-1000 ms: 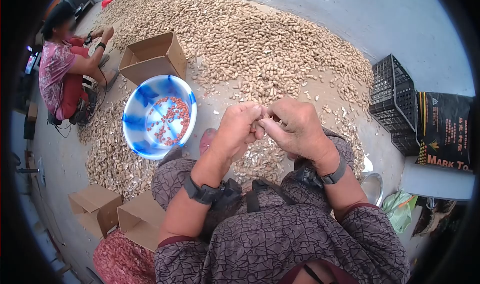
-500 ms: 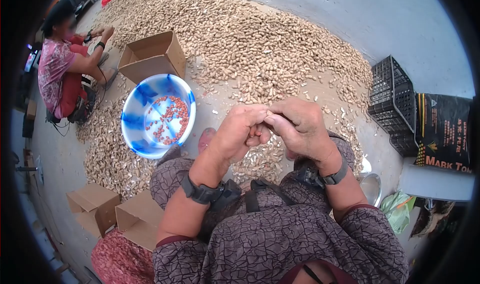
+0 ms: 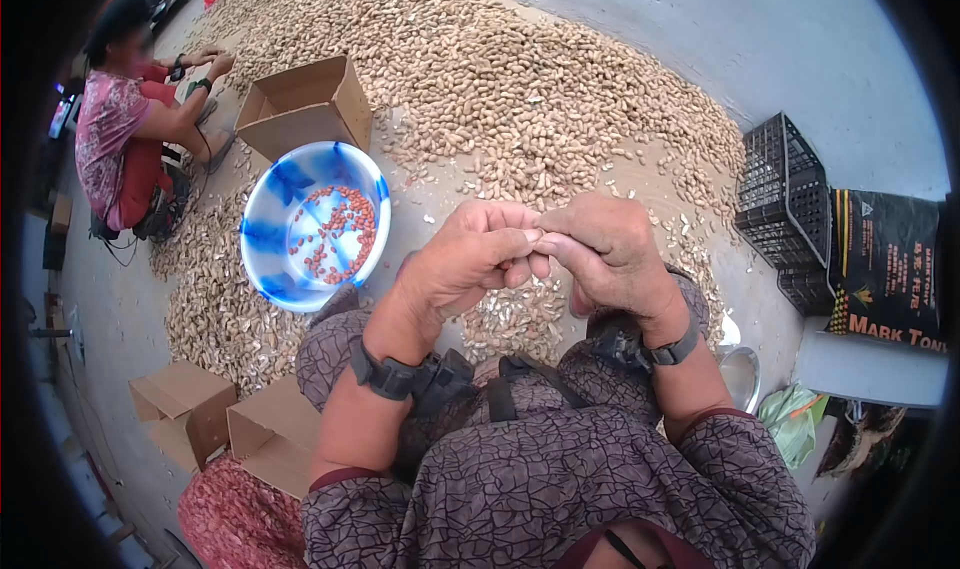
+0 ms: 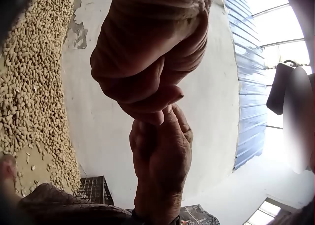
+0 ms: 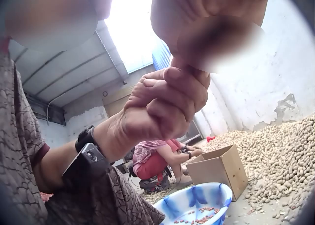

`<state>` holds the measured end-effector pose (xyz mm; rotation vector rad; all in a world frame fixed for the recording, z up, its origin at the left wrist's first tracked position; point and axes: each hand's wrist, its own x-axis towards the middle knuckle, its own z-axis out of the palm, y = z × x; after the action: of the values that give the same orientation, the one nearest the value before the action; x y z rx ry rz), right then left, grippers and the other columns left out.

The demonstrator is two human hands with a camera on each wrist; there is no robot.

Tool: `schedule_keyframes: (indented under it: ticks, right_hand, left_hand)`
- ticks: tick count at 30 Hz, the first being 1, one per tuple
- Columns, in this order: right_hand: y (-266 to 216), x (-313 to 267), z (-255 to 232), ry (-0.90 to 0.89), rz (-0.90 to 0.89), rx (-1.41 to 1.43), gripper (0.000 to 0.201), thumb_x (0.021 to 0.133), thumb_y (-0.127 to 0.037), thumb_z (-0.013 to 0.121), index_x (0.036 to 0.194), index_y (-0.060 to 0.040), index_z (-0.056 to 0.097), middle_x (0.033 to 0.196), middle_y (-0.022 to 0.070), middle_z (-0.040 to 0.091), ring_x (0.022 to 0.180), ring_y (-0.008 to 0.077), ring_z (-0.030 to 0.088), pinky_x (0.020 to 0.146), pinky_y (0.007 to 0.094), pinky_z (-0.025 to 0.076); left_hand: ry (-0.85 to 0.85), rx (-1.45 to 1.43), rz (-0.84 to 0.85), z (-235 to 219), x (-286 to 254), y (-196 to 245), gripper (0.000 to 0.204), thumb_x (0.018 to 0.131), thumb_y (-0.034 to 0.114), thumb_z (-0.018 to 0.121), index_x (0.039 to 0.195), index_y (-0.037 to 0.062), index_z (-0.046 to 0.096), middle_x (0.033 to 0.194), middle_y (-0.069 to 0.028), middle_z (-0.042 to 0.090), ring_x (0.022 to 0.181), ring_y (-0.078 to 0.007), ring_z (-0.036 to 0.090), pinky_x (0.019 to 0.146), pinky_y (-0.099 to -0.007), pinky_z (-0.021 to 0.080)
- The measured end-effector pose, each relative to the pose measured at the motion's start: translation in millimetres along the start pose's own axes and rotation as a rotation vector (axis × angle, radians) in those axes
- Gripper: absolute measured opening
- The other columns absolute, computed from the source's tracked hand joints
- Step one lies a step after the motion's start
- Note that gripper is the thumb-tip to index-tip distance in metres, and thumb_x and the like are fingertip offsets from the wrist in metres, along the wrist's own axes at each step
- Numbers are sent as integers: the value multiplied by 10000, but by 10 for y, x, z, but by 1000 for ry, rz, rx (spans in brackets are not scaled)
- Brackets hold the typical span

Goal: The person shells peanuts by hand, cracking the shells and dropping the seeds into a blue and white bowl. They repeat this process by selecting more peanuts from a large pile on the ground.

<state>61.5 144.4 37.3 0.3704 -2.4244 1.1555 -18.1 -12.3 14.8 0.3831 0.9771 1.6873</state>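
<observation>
Fingertips of my left hand (image 3: 462,261) and right hand (image 3: 615,261) meet above my lap in the head view, pinching a small peanut (image 3: 540,235) between them. Most of that peanut is hidden by thumbs and fingers. In the left wrist view, the left hand (image 4: 152,52) hangs with curled fingers over the tips of the right hand (image 4: 162,161). Below the hands lies a patch of peanut shells (image 3: 515,324). A blue-and-white basin (image 3: 262,254) with red peanut kernels (image 3: 350,219) stands to the left of the left hand.
A large peanut heap (image 3: 480,69) spreads across the floor to the wall. Behind the basin stands an open cardboard box (image 3: 310,114); further boxes (image 3: 185,399) lie lower left. Another person (image 3: 125,149) squats at far left. Black crates (image 3: 785,204) and a printed sack (image 3: 885,269) are at right.
The left thumb, bent up at first, now reaches straighter toward the right fingertips. Both hands stay together over the lap. The basin has shifted slightly up and left in the head view.
</observation>
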Motion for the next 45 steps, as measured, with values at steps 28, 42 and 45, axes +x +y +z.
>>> schedule_keyframes:
  ticks: [28, 42, 45]
  right_hand:
    - [-73, -20, -106, -132, 558, 207, 156, 760, -114, 555, 669, 6, 598, 540, 62, 537, 480, 114, 487, 457, 265, 385]
    - [6, 75, 38, -14, 913, 749, 425, 904, -332, 312, 851, 13, 555, 583, 27, 522, 417, 57, 446, 323, 174, 311]
    - [31, 74, 107, 19, 935, 718, 466, 912, -374, 280, 844, 3, 546, 580, 17, 512, 421, 54, 433, 334, 173, 309]
  left_hand:
    - [455, 676, -40, 84, -59, 155, 228, 742, 24, 409, 871, -37, 586, 622, -62, 567, 438, -48, 422, 379, -162, 282]
    - [220, 383, 246, 309, 74, -34, 224, 813, 73, 532, 975, -76, 573, 744, -37, 581, 605, -55, 515, 516, -166, 397]
    - [209, 557, 268, 210, 149, -150, 190, 793, -13, 521, 946, -117, 564, 877, -58, 595, 673, -67, 553, 563, -198, 449]
